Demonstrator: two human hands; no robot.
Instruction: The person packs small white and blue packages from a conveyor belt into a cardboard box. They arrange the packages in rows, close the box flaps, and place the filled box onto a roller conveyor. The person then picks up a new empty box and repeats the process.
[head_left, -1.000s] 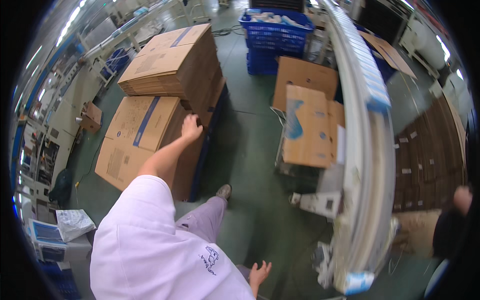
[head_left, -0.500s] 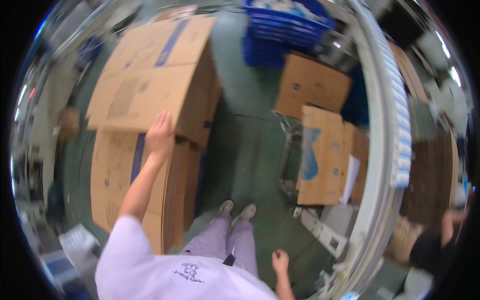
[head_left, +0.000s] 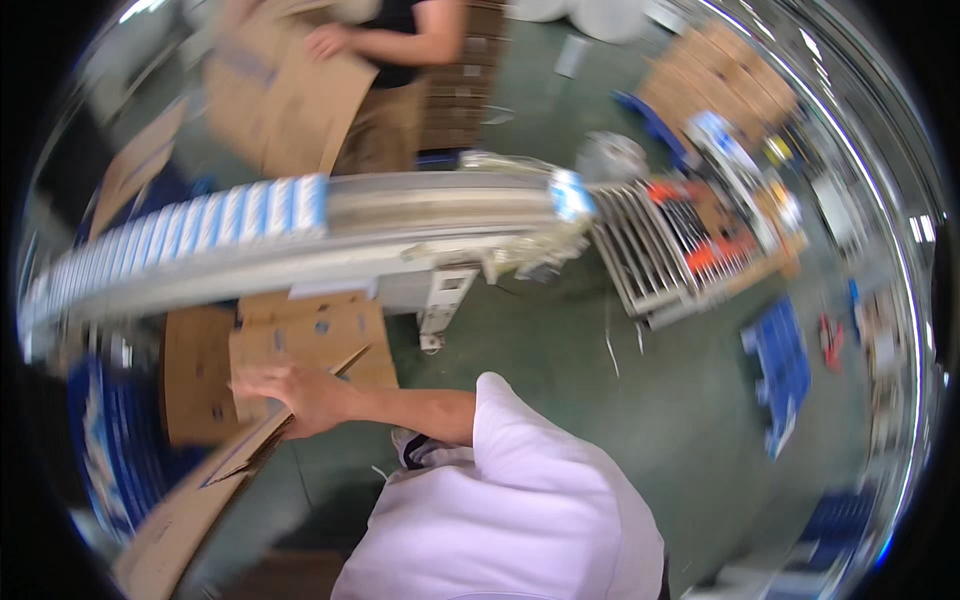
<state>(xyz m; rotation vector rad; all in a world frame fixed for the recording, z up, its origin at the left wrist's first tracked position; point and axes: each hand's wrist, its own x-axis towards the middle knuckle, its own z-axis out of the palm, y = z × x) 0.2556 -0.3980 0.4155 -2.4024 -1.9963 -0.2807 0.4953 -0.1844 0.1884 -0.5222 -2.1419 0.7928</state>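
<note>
My right arm reaches out to the left of the picture. At its end my right hand [head_left: 305, 398] is closed over the upper edge of a flattened cardboard carton [head_left: 205, 500]. The sheet stands on edge, slanting from beside the hand down to the lower left corner. Its far end runs toward the rim of the view. Motion blurs the fingers a little. My left hand does not show. Just beyond the right hand, a brown cardboard box [head_left: 345, 325] stands under the conveyor.
A conveyor [head_left: 430, 210] carrying blue-and-white packs [head_left: 230, 215] crosses the view. Behind it a co-worker [head_left: 400, 60] holds a large carton [head_left: 290, 100]. Blue crates [head_left: 95, 450] stand left; a roller table [head_left: 640, 250], blue pallet [head_left: 780, 365] and stacked cartons [head_left: 720, 80] lie right.
My view has swung round to the right, so the conveyor now runs across it. My right hand, earlier low with nothing visible in it, now grips cardboard. My left hand has left the picture.
</note>
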